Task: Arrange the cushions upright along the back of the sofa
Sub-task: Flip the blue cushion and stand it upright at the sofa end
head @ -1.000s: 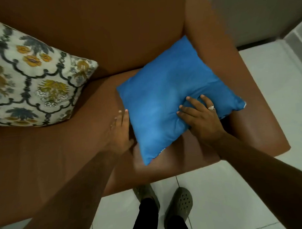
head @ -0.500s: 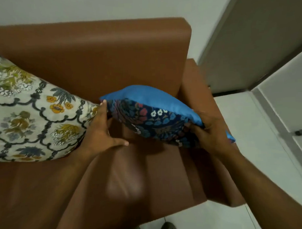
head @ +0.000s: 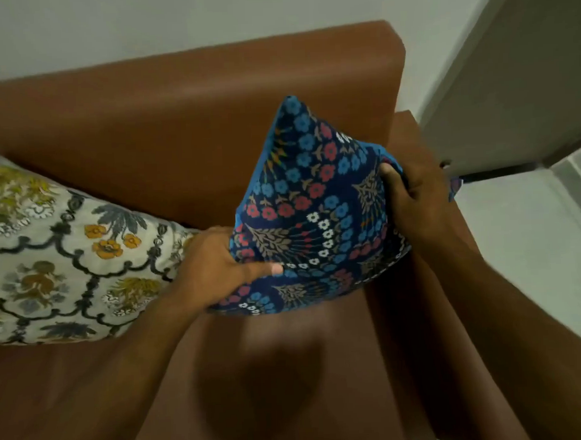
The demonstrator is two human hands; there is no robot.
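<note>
A blue cushion (head: pixel 315 212) with a dark floral front stands tilted on the brown sofa's seat, one corner pointing up near the backrest (head: pixel 186 118). My left hand (head: pixel 215 265) grips its lower left corner, thumb across the front. Its right edge is held by my right hand (head: pixel 413 199). A cream cushion (head: pixel 63 257) with yellow flowers and dark scrollwork leans against the backrest at the left, touching my left hand.
The sofa's right armrest (head: pixel 421 143) runs beside the blue cushion. Bare brown seat (head: pixel 242 379) lies in front of both cushions. A white wall is behind the sofa, and a door (head: pixel 521 80) and tiled floor are to the right.
The blue cushion lay flat, plain side up, on the seat. Both hands took it, turned it over and raised it on edge, floral side toward me, closer to the backrest.
</note>
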